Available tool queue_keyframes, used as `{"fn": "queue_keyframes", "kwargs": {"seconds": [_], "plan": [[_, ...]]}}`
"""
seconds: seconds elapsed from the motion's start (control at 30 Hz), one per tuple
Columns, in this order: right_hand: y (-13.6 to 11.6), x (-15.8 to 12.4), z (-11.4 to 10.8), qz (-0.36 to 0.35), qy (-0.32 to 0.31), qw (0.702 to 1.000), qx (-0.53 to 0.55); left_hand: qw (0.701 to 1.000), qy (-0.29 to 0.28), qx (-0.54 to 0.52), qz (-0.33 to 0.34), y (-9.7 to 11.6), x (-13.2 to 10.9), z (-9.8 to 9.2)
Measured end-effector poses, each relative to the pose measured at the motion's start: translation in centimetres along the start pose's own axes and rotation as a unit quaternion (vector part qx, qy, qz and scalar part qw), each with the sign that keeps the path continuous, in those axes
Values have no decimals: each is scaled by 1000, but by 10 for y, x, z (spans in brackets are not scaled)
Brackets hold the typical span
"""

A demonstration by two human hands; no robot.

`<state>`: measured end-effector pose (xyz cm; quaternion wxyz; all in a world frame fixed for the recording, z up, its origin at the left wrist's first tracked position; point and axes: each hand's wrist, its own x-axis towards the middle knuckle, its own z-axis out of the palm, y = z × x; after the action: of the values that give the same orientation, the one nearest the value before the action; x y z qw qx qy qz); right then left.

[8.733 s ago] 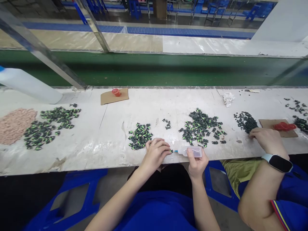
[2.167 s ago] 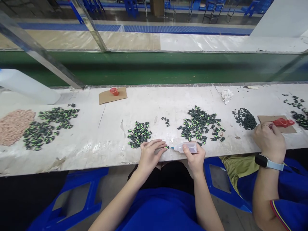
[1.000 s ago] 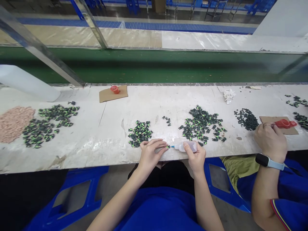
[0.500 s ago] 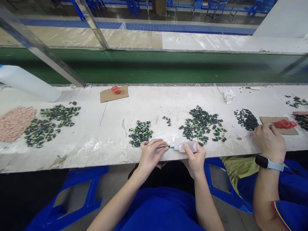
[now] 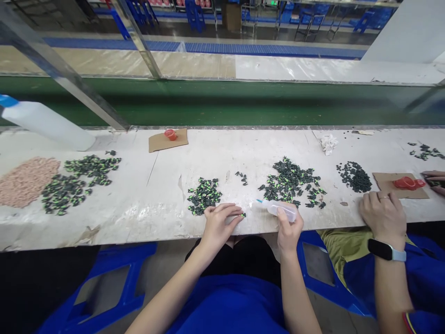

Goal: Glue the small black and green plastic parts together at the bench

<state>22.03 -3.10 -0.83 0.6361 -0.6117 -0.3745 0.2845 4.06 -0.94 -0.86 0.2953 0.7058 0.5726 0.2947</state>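
My left hand (image 5: 221,222) pinches a small black-and-green part (image 5: 243,215) between thumb and fingertips, just above the worktable (image 5: 139,199). In my right hand (image 5: 290,229) is a small clear squeeze bottle (image 5: 281,209) with a blue needle tip, tilted and pointing left. The tip stands apart from the pinched part. Beside my left hand lies a small pile of black-and-green parts (image 5: 204,195). A larger pile of the same kind (image 5: 288,178) spreads beyond the bottle. Several loose black pieces (image 5: 242,178) lie between the two piles.
A red cup (image 5: 170,134) stands on cardboard (image 5: 156,143) at the back. To the left are pinkish pieces (image 5: 26,181), more black-and-green parts (image 5: 62,192) and a white jug (image 5: 48,123). A co-worker's hand (image 5: 382,213) rests near black pieces (image 5: 356,177) and a red container (image 5: 405,183).
My right hand has drawn the bottle back to the right, and its tip has left the part and tilted up. My left hand keeps its pinch. The co-worker's hand has shifted slightly.
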Motion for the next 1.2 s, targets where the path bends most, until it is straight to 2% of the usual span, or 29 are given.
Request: {"fn": "queue_keyframes", "kwargs": {"seconds": [0.1, 0.2, 0.3, 0.37, 0.47, 0.6, 0.7, 0.77, 0.8, 0.9, 1.03, 1.1, 1.2], "plan": [[-3, 3, 8, -10, -12, 1000, 19, 999, -35, -8, 18, 0, 7, -10], [-6, 9, 23, -30, -20, 999, 34, 995, -81, -37, 47, 0, 26, -27], [-5, 16, 40, -26, -47, 998, 12, 998, -29, -8, 58, 1, 59, -39], [-2, 19, 48, -21, -71, 997, -28, 997, 0, 46, 61, 2, 84, -37], [4, 20, 52, -32, -91, 993, -66, 994, 7, 95, 60, 2, 116, -25], [6, 12, 45, -80, -88, 989, -93, 993, 0, 99, 66, 0, 134, -11], [-2, -1, 36, -128, -47, 985, -109, 993, -8, 96, 73, 1, 125, -16], [-9, -12, 32, -129, -23, 987, -93, 994, -7, 81, 79, 6, 109, -25], [-12, -18, 31, -112, -26, 990, -75, 994, -5, 69, 81, 9, 97, -29], [-19, -32, 33, -21, -71, 997, 7, 993, -15, -88, 77, 21, 56, -35], [-20, -41, 39, 67, -69, 992, 78, 976, 19, -216, 23, 33, 8, -26], [-19, -43, 40, 84, -67, 991, 75, 968, 34, -248, -15, 35, -4, -19], [-19, -45, 37, 81, -83, 992, 55, 960, 32, -275, -49, 34, -9, -11]]}}
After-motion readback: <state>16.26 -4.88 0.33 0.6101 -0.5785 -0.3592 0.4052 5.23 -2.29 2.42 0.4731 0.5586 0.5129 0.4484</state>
